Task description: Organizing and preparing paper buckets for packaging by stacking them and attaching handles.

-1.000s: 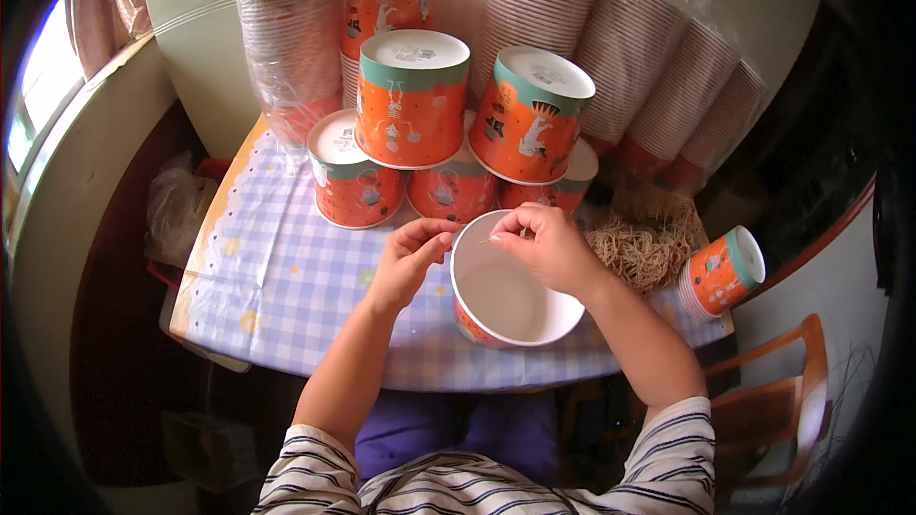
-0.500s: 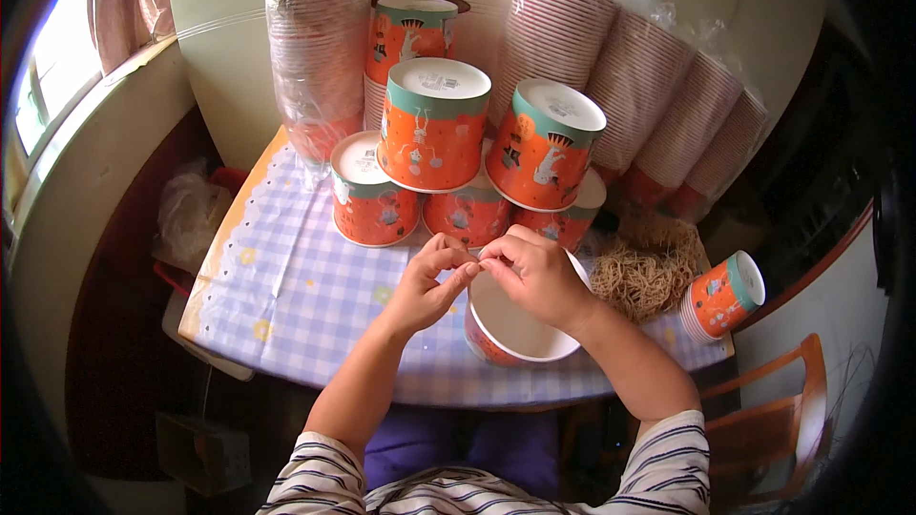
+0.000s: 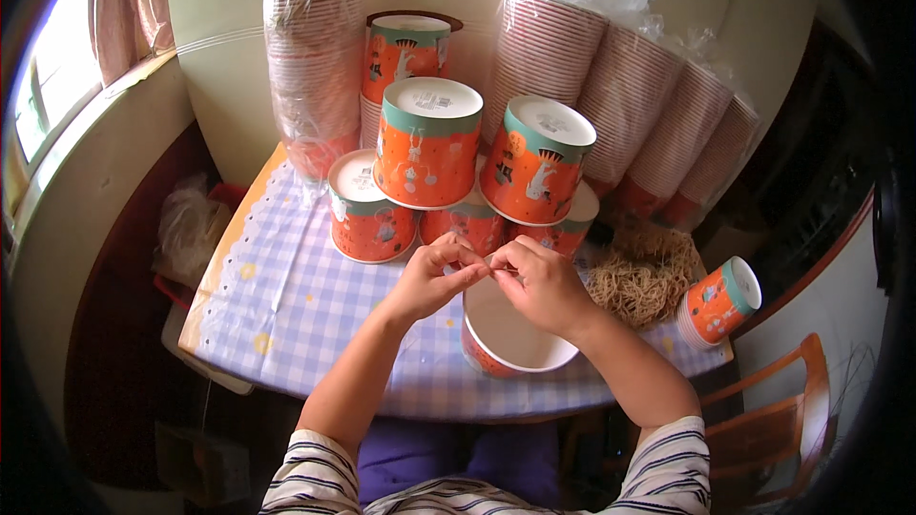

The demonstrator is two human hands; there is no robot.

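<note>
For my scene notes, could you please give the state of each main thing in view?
Left hand: pinched, fingertips beside the right's
Right hand: pinched; anything held unclear
Near bucket: mouth upward
Five pyramid buckets: inverted, stacked three below two
Tan strands: tangled, heaped
Bucket stack at right: nested, inverted
Bagged stacks: nested in clear plastic
Tablecloth: spread

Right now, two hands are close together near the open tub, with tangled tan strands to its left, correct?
Not quite: the tangled tan strands lie right of the open tub, as the head view shows. The left hand and right hand are close together near it.
</note>
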